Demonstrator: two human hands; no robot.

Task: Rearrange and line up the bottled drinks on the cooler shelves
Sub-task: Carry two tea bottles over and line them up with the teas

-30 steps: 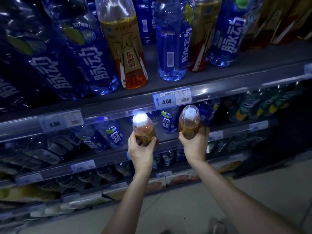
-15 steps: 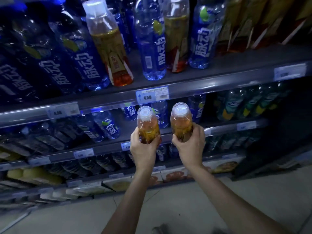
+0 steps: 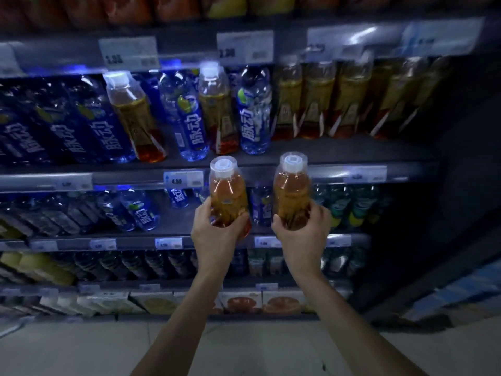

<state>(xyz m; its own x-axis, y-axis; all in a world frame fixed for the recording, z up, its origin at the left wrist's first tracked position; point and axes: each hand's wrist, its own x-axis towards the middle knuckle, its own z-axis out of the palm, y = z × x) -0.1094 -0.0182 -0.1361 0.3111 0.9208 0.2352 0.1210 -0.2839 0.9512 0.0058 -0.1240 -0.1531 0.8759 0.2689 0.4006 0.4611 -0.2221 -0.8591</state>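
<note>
Two amber bottles held upright in front of the cooler shelves, left hand [image 3: 217,234] wrapped round left bottle [image 3: 227,196], right hand [image 3: 301,236] wrapped round right bottle [image 3: 291,191], both just below shelf edge [image 3: 406,173], blue bottles [image 3: 189,123] and amber ones mixed above.

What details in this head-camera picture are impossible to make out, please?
- Price tags: print too blurred to read.
- Top shelf: goods cut off by the upper edge.
- Held bottles: lower parts hidden by the left hand and right hand.
- Far right: too dark.
</note>
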